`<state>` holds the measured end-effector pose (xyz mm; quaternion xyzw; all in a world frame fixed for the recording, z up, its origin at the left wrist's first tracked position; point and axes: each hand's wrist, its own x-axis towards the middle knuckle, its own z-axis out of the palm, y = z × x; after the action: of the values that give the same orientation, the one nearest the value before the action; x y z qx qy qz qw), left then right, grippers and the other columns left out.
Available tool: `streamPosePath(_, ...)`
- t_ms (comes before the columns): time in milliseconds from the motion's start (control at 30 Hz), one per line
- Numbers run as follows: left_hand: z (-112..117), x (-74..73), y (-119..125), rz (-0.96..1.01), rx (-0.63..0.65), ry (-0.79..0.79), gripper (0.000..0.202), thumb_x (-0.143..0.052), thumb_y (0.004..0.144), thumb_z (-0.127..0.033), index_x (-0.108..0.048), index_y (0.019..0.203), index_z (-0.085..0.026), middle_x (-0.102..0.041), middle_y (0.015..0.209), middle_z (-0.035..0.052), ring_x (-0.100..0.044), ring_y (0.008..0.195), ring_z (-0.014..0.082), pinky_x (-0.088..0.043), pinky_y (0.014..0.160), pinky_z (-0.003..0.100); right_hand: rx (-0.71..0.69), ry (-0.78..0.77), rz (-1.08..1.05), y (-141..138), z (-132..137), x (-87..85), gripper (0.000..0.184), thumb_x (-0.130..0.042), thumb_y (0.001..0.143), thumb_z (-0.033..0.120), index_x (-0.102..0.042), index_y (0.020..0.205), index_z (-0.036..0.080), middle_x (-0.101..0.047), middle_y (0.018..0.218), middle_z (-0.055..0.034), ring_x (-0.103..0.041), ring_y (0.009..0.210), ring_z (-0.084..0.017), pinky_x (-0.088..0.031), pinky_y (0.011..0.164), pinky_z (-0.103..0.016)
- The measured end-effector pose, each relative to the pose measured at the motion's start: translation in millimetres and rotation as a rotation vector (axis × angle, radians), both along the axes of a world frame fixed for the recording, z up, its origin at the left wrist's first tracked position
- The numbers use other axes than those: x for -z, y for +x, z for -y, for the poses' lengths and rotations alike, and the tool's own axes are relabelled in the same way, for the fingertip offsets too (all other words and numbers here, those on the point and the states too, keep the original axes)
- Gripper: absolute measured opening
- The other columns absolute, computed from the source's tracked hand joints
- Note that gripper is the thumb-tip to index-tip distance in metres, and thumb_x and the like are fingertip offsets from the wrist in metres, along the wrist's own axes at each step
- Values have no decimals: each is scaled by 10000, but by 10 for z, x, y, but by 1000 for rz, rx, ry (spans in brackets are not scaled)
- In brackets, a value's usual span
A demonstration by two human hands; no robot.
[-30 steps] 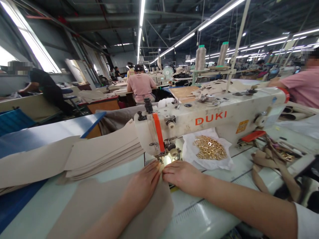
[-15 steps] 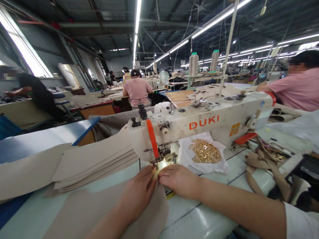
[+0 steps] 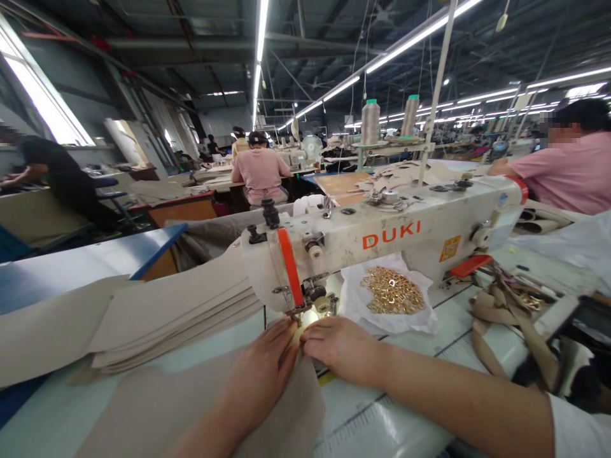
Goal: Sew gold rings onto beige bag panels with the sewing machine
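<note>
A beige fabric panel (image 3: 176, 397) lies under the needle area of a white DUKI sewing machine (image 3: 344, 236). My left hand (image 3: 258, 372) rests on the panel with its fingers pressed together, their tips beside the presser foot (image 3: 296, 317). From the right, my right hand (image 3: 341, 350) has its curled fingers at the panel's edge, close to the left fingertips. Both hands press and pinch the fabric there. A small lamp lights the spot; the stitch line itself is hidden by my fingers.
Stacked beige panels (image 3: 176, 318) lie left of the machine head. Behind my right hand, gold metal rings (image 3: 394, 291) sit heaped on white wrapping (image 3: 424, 318). Brown straps (image 3: 513, 324) lie at the right. Thread cones (image 3: 370, 123) stand behind; co-workers sit further off.
Both hands stay at the presser foot in nearly the same pose. The panel's near right corner sits slightly further right. The camera view has shifted a little.
</note>
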<state>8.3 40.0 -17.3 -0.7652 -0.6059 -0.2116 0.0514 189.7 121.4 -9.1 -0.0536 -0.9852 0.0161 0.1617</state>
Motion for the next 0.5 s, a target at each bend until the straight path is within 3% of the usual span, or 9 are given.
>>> streamPosePath(333, -2, -27, 21, 6, -17, -36, 333, -420, 906, -280, -623, 1140, -160, -657, 1193, 104, -613, 1100, 241, -485, 984, 403, -5, -58, -20, -18, -35, 53, 108, -517, 895, 140, -609, 948, 122, -654, 1020, -88, -567, 1014, -180, -424, 933, -285)
streamPosePath(500, 327, -42, 28, -10, -63, -88, 334, -448, 889, -239, -607, 1176, -177, -634, 1236, 86, -593, 1133, 219, -485, 987, 380, -99, -25, -17, -39, 105, 79, 108, -522, 918, 191, -616, 954, 152, -659, 990, -57, -567, 997, -169, -434, 928, -284)
